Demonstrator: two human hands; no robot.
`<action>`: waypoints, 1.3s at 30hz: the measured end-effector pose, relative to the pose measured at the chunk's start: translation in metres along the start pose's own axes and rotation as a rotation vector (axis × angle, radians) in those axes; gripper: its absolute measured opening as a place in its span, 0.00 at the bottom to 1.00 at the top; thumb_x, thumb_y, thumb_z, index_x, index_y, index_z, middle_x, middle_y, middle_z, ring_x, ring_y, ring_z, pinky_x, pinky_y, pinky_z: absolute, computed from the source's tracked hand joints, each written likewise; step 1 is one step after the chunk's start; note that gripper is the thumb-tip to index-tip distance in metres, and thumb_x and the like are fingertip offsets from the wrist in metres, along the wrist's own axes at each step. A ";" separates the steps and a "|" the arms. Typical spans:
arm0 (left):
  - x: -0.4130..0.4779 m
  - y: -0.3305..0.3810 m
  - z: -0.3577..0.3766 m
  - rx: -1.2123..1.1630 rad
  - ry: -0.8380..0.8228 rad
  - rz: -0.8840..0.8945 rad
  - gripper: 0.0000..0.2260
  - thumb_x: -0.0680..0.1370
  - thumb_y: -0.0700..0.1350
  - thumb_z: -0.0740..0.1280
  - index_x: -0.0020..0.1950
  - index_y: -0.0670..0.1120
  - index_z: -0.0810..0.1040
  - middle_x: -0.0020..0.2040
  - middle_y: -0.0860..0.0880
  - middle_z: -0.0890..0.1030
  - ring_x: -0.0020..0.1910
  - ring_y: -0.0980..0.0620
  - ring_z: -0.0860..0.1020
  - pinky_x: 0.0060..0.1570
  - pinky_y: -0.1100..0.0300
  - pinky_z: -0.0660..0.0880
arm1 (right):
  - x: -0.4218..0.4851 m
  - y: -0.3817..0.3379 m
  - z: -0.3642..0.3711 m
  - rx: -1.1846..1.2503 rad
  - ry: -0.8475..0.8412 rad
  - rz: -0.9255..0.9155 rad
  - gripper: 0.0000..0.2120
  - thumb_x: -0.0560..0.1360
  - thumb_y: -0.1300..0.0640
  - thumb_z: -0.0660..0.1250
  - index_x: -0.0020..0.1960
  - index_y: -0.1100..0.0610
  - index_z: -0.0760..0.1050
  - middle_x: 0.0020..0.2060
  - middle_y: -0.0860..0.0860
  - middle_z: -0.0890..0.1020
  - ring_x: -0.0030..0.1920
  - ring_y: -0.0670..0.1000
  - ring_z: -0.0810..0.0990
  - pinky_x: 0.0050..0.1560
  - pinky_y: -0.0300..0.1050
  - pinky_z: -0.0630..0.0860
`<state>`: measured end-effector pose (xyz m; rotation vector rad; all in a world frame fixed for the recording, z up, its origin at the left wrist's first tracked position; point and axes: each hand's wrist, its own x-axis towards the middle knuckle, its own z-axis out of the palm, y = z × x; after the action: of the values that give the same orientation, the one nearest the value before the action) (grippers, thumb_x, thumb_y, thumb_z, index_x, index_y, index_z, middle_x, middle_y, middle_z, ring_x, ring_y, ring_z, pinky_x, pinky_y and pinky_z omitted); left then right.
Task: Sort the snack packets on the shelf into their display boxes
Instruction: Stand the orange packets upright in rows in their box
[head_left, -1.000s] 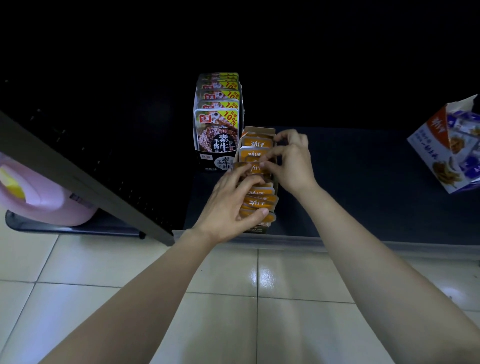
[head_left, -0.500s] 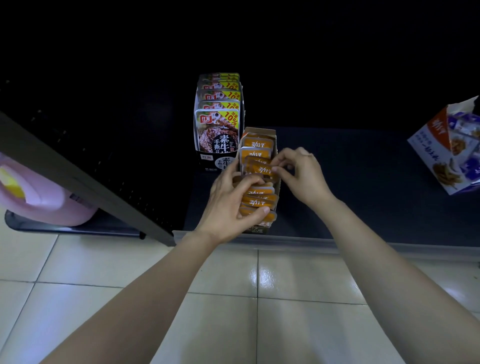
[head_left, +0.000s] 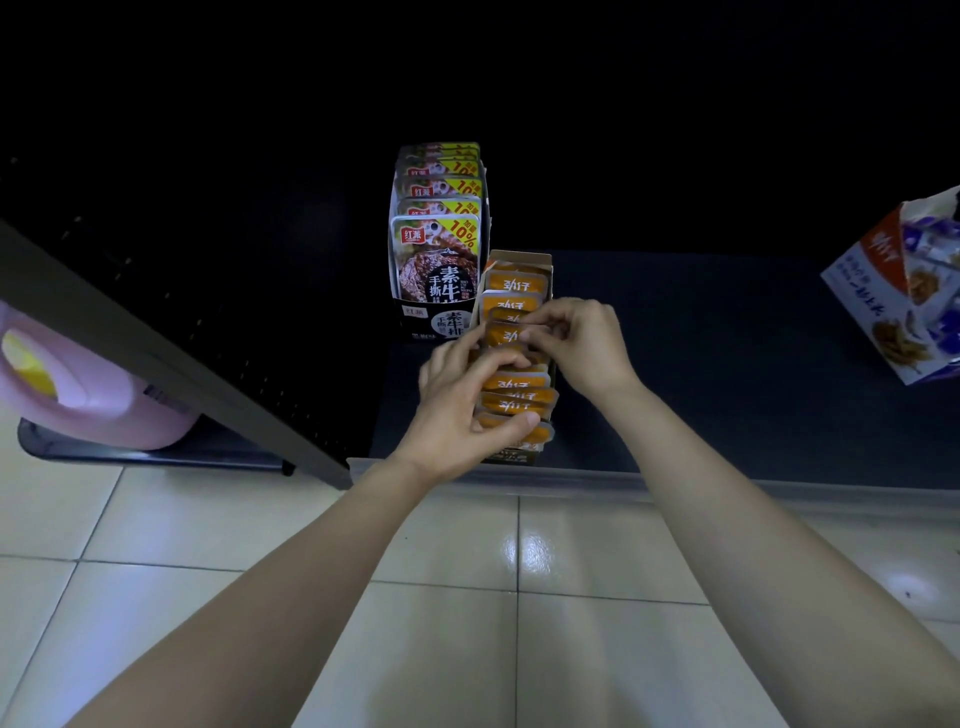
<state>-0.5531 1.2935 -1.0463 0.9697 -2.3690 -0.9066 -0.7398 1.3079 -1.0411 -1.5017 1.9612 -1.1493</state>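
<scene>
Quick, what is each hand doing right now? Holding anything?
Left hand: grips the front orange packets in their display box.
Right hand: pinches one orange packet mid-row.

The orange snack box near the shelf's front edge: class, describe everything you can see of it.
The orange snack box is a narrow open-topped tray, seemingly cardboard, standing lengthwise on the dark shelf with its front end at the edge. A row of orange packets with white lettering fills it, leaning unevenly. The left hand grips the front packets; the right hand pinches one mid-row. A taller black box stands beside its far left corner.
</scene>
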 end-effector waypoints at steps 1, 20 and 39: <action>0.000 0.001 0.000 0.006 -0.001 -0.005 0.24 0.69 0.67 0.63 0.63 0.61 0.71 0.75 0.51 0.61 0.73 0.51 0.56 0.71 0.47 0.56 | 0.000 -0.001 -0.001 0.013 0.002 0.007 0.05 0.72 0.60 0.74 0.48 0.56 0.84 0.42 0.50 0.84 0.39 0.45 0.79 0.43 0.41 0.78; 0.016 -0.001 -0.005 0.195 -0.074 0.000 0.32 0.71 0.71 0.55 0.69 0.56 0.70 0.81 0.51 0.53 0.79 0.56 0.45 0.76 0.53 0.40 | 0.000 0.004 -0.001 -0.346 -0.167 -0.100 0.19 0.83 0.48 0.53 0.71 0.50 0.71 0.71 0.44 0.70 0.62 0.48 0.63 0.53 0.41 0.53; -0.005 -0.006 0.006 0.234 -0.005 0.126 0.31 0.83 0.61 0.44 0.81 0.45 0.50 0.81 0.48 0.53 0.79 0.55 0.49 0.77 0.45 0.50 | -0.048 -0.026 -0.010 -0.211 -0.330 -0.068 0.28 0.82 0.45 0.41 0.79 0.55 0.51 0.78 0.48 0.50 0.76 0.41 0.46 0.73 0.37 0.41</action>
<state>-0.5506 1.2959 -1.0555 0.8900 -2.5497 -0.5951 -0.7160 1.3538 -1.0213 -1.7490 1.8573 -0.6796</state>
